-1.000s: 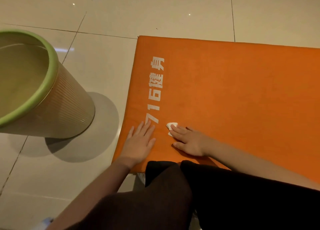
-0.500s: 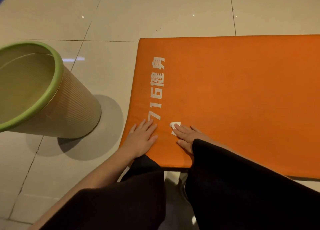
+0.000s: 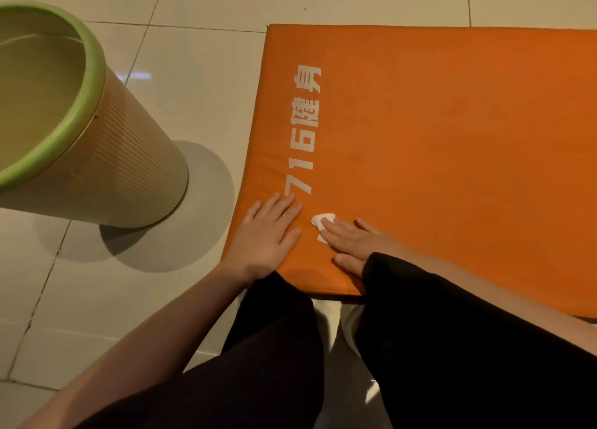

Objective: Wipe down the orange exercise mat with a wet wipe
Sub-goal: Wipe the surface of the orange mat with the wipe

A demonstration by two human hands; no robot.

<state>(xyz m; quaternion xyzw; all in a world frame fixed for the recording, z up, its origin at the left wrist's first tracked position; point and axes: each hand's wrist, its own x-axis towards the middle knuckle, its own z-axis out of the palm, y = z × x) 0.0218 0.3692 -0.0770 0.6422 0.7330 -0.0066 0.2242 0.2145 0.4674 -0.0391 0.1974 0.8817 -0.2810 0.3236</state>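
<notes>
Nearest the camera, the person's knees in black trousers [image 3: 452, 364] partly hide the right wrist. Just beyond them the left hand [image 3: 266, 234] lies flat, fingers straight, on the near left corner of the orange exercise mat [image 3: 452, 137], holding nothing. Beside it the right hand [image 3: 352, 242] presses a small white wet wipe [image 3: 324, 219] onto the mat under straight fingers. White lettering [image 3: 305, 128] runs away from the hands along the mat's left edge. A green-rimmed bin [image 3: 129, 176] stands to the left on the tiled floor [image 3: 200, 60].
</notes>
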